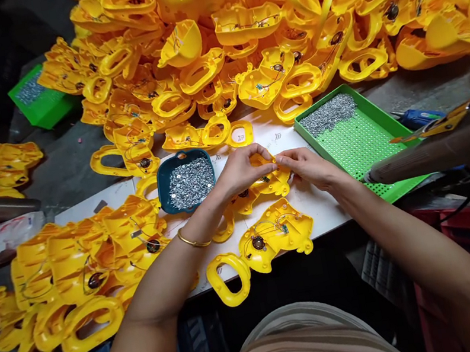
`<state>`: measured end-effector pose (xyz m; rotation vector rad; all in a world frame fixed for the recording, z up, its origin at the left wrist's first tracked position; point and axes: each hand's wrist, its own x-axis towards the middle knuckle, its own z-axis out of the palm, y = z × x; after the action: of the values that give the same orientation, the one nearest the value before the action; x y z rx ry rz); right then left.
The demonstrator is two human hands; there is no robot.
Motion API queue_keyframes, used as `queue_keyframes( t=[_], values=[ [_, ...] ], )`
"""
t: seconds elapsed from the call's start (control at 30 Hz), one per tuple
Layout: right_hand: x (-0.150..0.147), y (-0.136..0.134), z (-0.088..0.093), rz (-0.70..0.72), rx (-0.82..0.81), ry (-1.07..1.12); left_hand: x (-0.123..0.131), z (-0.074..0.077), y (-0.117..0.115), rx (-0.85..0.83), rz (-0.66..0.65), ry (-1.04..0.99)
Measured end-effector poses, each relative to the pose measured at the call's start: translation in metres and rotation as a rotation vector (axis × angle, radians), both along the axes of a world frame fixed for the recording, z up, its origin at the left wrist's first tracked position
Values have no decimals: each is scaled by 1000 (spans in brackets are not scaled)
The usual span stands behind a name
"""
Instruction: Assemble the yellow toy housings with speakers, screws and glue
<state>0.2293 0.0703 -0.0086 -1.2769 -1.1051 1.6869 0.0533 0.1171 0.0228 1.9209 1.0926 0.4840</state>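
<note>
Both hands meet over a yellow plastic shell half that lies on the white board. My left hand has thumb and forefinger pinched at the shell's upper edge; whatever is between the fingertips is too small to make out. My right hand pinches at the same edge from the right, its fingertips close to the left ones. Nearer to me lies a second yellow shell half with a round dark speaker, wires and a small green circuit board inside. Its ring handle overhangs the board's front edge.
A dark teal tray of small metal parts stands left of my hands. To the right is a green perforated tray with screws, beside a blue-handled tool and a grey pole. Yellow shells are heaped behind; more lie stacked left.
</note>
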Motion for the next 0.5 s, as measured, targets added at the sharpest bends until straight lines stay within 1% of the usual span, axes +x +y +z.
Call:
queue_keyframes(
  t=[0.1,0.2,0.3,0.5],
  values=[
    [2,2,3,1,5,-12,-1,0,7,114,-33,-12],
    [3,4,6,2,18,-22,-3,-2,15,128,-97,-43],
    [3,6,10,-8,25,-18,-4,0,21,155,-150,-8],
    [3,9,20,-17,42,35,-3,9,24,314,-126,138]
  ],
)
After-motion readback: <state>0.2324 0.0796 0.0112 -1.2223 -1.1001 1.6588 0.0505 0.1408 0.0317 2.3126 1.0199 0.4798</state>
